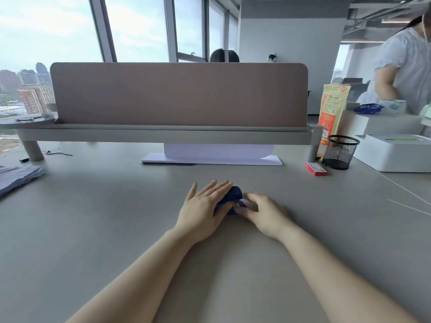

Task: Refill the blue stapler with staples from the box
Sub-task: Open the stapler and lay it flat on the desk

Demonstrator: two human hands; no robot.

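The blue stapler [234, 197] lies on the grey desk [116, 217] in front of me, mostly covered by both hands. My left hand [205, 206] rests over its left side with fingers stretched out and the thumb against it. My right hand [265, 213] touches its near right end with curled fingertips, where a bit of metal shows. The red staple box [316, 169] lies shut on the desk, far right of the stapler and apart from both hands.
A black mesh pen cup [340, 151] stands behind the red box, beside an orange bag [331, 113] and a white box [396, 152]. A pink divider [177, 94] spans the back. Folded cloth [16, 178] lies far left. A person [405, 66] stands at the right.
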